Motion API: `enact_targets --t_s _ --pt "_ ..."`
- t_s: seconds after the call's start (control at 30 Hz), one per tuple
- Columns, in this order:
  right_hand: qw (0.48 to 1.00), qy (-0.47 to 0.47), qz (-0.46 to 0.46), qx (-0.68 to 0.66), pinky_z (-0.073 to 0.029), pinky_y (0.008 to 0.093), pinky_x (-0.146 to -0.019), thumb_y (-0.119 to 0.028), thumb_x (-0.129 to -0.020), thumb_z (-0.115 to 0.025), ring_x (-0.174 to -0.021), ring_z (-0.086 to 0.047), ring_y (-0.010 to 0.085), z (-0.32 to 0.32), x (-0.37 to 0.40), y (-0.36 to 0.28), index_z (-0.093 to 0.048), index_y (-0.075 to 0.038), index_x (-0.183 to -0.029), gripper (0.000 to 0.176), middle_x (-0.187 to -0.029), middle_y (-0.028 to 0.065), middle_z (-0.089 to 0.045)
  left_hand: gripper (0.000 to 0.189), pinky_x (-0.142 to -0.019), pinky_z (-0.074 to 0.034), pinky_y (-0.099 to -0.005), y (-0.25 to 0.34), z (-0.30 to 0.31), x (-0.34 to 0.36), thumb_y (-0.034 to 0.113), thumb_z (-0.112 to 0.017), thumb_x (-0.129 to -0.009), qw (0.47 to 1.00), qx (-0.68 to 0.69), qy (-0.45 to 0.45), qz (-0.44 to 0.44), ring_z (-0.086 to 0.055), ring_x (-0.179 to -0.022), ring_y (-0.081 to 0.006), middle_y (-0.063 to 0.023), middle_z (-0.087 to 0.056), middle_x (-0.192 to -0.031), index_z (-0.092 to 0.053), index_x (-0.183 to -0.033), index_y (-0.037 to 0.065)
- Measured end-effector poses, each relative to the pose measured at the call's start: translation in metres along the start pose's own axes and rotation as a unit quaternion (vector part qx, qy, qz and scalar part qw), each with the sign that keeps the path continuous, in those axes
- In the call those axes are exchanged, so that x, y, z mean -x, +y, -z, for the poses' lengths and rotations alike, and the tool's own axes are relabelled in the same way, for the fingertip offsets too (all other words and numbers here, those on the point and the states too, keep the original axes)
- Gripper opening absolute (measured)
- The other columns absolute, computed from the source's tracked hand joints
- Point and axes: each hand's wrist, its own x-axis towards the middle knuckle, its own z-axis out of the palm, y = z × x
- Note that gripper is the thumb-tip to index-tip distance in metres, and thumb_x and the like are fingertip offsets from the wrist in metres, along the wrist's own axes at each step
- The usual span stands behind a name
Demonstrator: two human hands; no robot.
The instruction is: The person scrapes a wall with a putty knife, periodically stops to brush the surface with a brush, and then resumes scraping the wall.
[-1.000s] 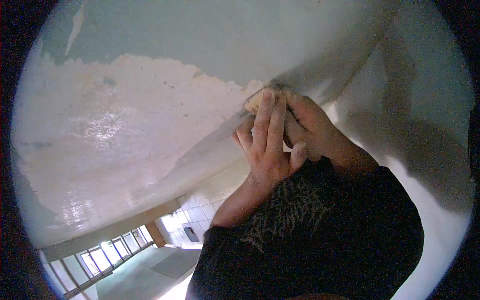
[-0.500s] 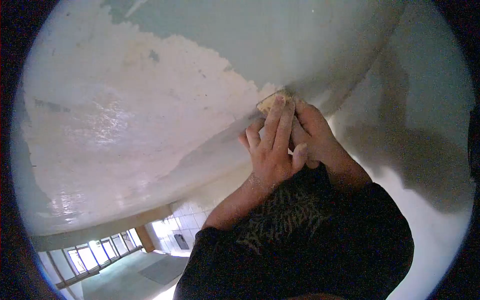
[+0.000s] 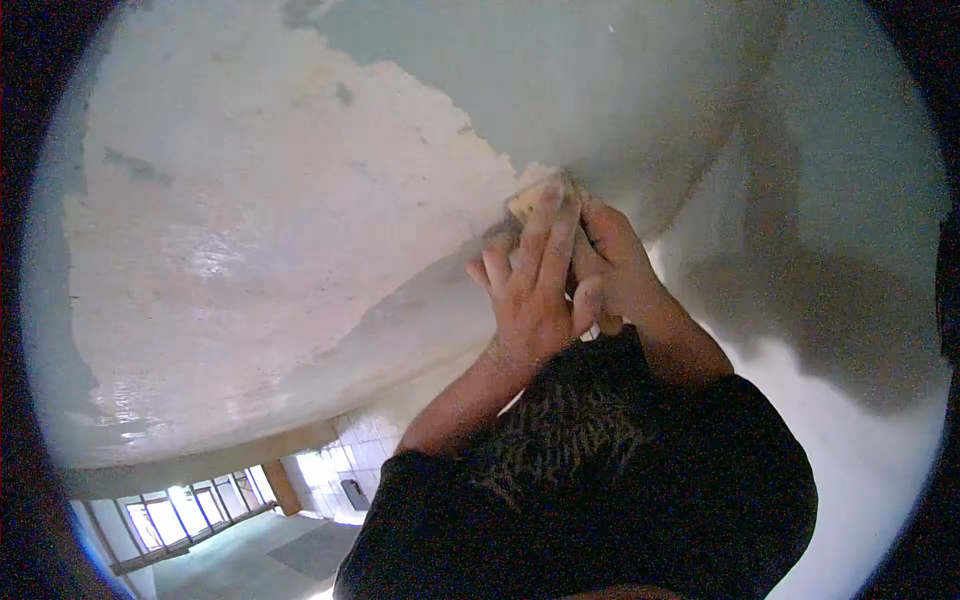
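Note:
My right hand [image 3: 622, 260] is closed around what looks like a flat scraper [image 3: 527, 203], its exposed end pale yellow and crusted. Most of the tool lies hidden under my fingers. My left hand [image 3: 535, 290] rests over it, index and middle fingers stretched forward and pressing near its front edge, the other fingers spread to the side. Pale dust coats both hands. The scraper's edge meets a wall-like surface, right by the ragged border where a cream-white patch [image 3: 270, 190] gives way to grey-green [image 3: 520, 80].
A corner line runs down the upper right to another wall [image 3: 860, 200], where a dark shadow falls. Far below left are bright barred windows [image 3: 185, 515], a grey-green floor [image 3: 225, 555] and white tiles [image 3: 345, 450]. My dark shirt [image 3: 600, 490] fills the lower middle.
Both hands and the scraper have shifted slightly left in view, still pressed to the surface. The whole view has moved a little, and the grip looks the same.

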Motion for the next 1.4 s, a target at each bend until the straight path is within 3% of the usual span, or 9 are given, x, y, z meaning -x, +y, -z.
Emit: enact_targets --t_s 0.07,0.17,0.3,0.37,0.47,0.87,1.03,1.13,1.4 --pt "0.994 0.005 0.11 0.017 -0.049 0.0351 -0.073 -0.024 -0.093 -0.04 -0.082 -0.061 0.0266 0.002 -0.002 0.008 -0.052 -0.005 -0.112 0.029 -0.095 0.0146 -0.061 0.054 -0.086 -0.029 -0.041 -0.001 -0.002 -0.007 0.045 -0.041 -0.083 0.999 -0.002 0.029 -0.014 -0.044 -0.093 -0.0278 -0.0058 -0.044 -0.134 -0.053 -0.123 0.01" --pt "0.998 -0.041 -0.033 0.016 -0.047 0.0357 -0.08 -0.022 -0.093 -0.039 -0.087 -0.06 0.0266 0.003 0.003 -0.005 -0.051 -0.004 -0.113 0.03 -0.098 0.0149 -0.061 0.055 -0.085 -0.029 -0.0416 0.002 0.005 0.001 0.045 -0.041 -0.083 0.999 0.0 0.047 -0.019 -0.044 -0.092 -0.0281 -0.0055 -0.043 -0.135 -0.052 -0.124 0.01" --pt "0.995 -0.005 0.097 0.031 -0.045 0.0354 -0.085 -0.021 -0.093 -0.04 -0.093 -0.058 0.0265 -0.002 0.003 -0.004 -0.051 -0.004 -0.114 0.029 -0.103 0.0151 -0.059 0.053 -0.093 -0.028 -0.0448 0.005 0.009 0.003 0.036 -0.035 -0.086 1.0 0.0 -0.007 -0.007 -0.043 -0.113 -0.0339 -0.0167 -0.044 -0.131 -0.048 -0.124 0.002" --pt "0.997 -0.003 0.073 -0.024 -0.045 0.0278 -0.081 -0.017 -0.091 -0.046 -0.092 -0.054 0.0143 -0.002 0.004 -0.003 -0.054 -0.002 -0.106 0.023 -0.099 0.0055 -0.059 0.053 -0.092 -0.029 -0.0446 0.003 0.009 0.0 0.037 -0.035 -0.086 1.0 0.008 -0.023 0.0 -0.044 -0.11 -0.0349 -0.0165 -0.044 -0.131 -0.048 -0.124 0.002" --pt "0.999 -0.01 0.036 0.001 -0.045 0.0346 -0.084 -0.021 -0.092 -0.042 -0.097 -0.057 0.0271 -0.002 0.002 0.003 -0.049 -0.004 -0.115 0.03 -0.107 0.0159 -0.057 0.053 -0.092 -0.029 -0.0441 0.003 0.011 -0.004 0.037 -0.034 -0.086 0.999 0.025 0.018 -0.029 -0.045 -0.109 -0.0354 -0.0175 -0.044 -0.132 -0.048 -0.124 0.002" --pt "1.0 -0.012 0.028 0.001 -0.045 0.0361 -0.081 -0.021 -0.091 -0.043 -0.093 -0.057 0.0279 -0.003 0.007 -0.011 -0.048 -0.003 -0.114 0.029 -0.101 0.0163 -0.058 0.056 -0.085 -0.028 -0.0422 0.0 0.009 -0.004 0.044 -0.037 -0.083 0.999 0.012 0.038 -0.011 -0.042 -0.099 -0.0304 -0.0079 -0.043 -0.134 -0.05 -0.126 0.009" --pt "0.998 -0.006 0.063 -0.018 -0.045 0.0362 -0.083 -0.02 -0.091 -0.043 -0.093 -0.057 0.0278 -0.007 0.0 -0.003 -0.05 -0.004 -0.112 0.027 -0.101 0.0155 -0.058 0.051 -0.092 -0.03 -0.0446 0.001 0.013 -0.005 0.034 -0.036 -0.085 1.0 0.01 0.015 -0.023 -0.047 -0.107 -0.0359 -0.0199 -0.046 -0.128 -0.05 -0.121 0.0" --pt "0.997 -0.001 0.078 -0.007 -0.046 0.0352 -0.08 -0.02 -0.09 -0.043 -0.09 -0.058 0.0266 -0.002 -0.004 -0.004 -0.051 -0.004 -0.11 0.027 -0.098 0.0148 -0.059 0.057 -0.087 -0.029 -0.0432 -0.003 0.008 -0.012 0.044 -0.041 -0.082 0.996 0.045 0.062 -0.037 -0.043 -0.099 -0.0308 -0.0082 -0.043 -0.134 -0.049 -0.125 0.008" --pt "0.998 -0.012 0.057 0.001 -0.047 0.0337 -0.073 -0.022 -0.091 -0.042 -0.082 -0.059 0.0246 -0.003 0.004 -0.007 -0.051 -0.003 -0.11 0.029 -0.092 0.0146 -0.061 0.054 -0.086 -0.029 -0.0445 0.002 0.01 -0.007 0.043 -0.041 -0.082 0.998 0.029 0.056 -0.014 -0.043 -0.099 -0.0304 -0.0064 -0.043 -0.135 -0.052 -0.123 0.009"
